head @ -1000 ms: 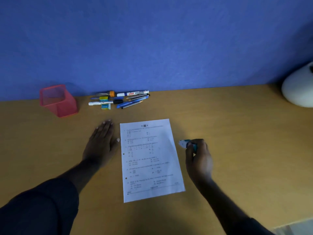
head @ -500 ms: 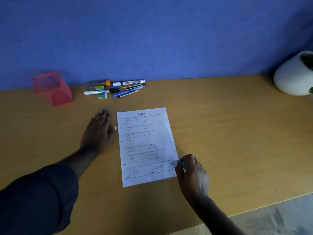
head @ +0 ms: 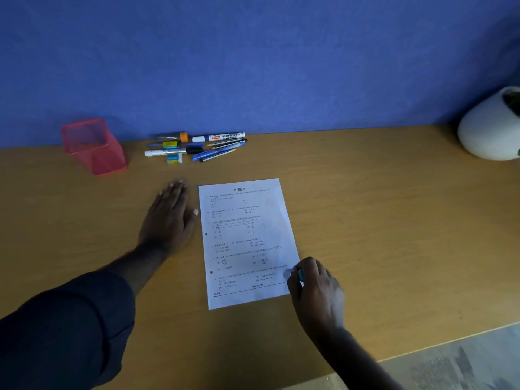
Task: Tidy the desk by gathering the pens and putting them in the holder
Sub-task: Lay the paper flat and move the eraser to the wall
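Nearest us, our right hand [head: 315, 288] pinches a small blue-and-white object [head: 294, 274] at the printed sheet's [head: 244, 243] lower right corner. Our left hand [head: 168, 220] lies spread flat on the worktop [head: 380, 235] beside the sheet. Farther back, the pens [head: 197, 147] lie clustered by the wall, just right of the red holder [head: 94, 146].

"WHITEBOARD" is printed on the white marker [head: 219, 136] lying by the wall, "Page 8 of 23" is printed at the foot of the printed question sheet [head: 247, 243], where a QR code is placed at the head, and the remaining print cannot be read.
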A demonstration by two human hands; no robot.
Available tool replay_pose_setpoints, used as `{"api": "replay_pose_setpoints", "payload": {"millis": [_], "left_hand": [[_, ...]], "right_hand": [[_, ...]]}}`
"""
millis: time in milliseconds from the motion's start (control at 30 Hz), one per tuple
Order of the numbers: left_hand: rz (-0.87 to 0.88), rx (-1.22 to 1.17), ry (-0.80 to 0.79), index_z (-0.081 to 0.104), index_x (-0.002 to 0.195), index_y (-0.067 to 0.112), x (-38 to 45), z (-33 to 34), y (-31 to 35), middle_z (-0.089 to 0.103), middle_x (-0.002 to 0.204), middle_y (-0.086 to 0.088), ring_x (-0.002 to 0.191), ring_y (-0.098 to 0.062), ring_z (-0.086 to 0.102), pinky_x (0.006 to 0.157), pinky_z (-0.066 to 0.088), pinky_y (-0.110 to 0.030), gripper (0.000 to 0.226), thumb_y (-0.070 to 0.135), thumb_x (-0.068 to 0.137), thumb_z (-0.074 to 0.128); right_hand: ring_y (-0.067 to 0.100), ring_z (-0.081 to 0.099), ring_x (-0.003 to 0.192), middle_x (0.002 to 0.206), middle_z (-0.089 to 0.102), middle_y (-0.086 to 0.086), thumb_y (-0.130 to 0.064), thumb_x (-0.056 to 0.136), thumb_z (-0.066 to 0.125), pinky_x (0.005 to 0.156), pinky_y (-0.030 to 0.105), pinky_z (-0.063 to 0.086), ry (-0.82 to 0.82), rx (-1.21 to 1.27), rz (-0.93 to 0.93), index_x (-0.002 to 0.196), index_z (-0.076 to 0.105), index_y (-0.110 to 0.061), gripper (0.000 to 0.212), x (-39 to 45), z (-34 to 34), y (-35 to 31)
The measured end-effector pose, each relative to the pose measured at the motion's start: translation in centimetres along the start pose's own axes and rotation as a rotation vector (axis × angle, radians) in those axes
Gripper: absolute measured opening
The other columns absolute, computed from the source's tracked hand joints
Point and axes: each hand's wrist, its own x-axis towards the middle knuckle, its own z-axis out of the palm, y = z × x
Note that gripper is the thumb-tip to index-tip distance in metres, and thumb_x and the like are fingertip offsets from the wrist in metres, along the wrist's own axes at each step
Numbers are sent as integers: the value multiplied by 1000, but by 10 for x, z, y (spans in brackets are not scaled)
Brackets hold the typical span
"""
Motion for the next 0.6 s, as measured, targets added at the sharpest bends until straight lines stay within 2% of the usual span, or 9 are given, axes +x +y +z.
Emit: {"api": "replay_pose_setpoints", "payload": {"millis": [167,333,467,600], "left_hand": [[-11,1,1,29,153,2,0,0,1,24,163,-15,150,-31,20,123,14,-43,69,44,99,27],[-13,6,-4,28,153,2,0,0,1,24,162,-16,151,-31,20,123,13,-42,71,46,98,25],[-16,7,-5,31,152,1,1,1,-1,26,162,-16,150,-31,22,123,16,-44,70,45,98,25],[-16,6,-4,30,153,2,1,1,0,25,162,-15,150,-30,21,123,15,-43,70,45,98,25]], "right_hand": [[19,43,46,62,51,-2,-14,81,68,39,28,32,-36,-39,-24,74,44,-16,25,3,8,-3],[13,33,45,60,42,-7,-15,82,64,43,17,9,-64,-57,-5,74,38,-20,28,13,6,-10],[13,35,45,62,48,-5,-15,81,68,43,17,11,-90,-40,5,75,41,-19,28,1,8,-6],[16,39,44,62,48,-4,-15,83,66,40,23,21,-65,-54,-1,76,41,-18,26,7,8,-8]]}}
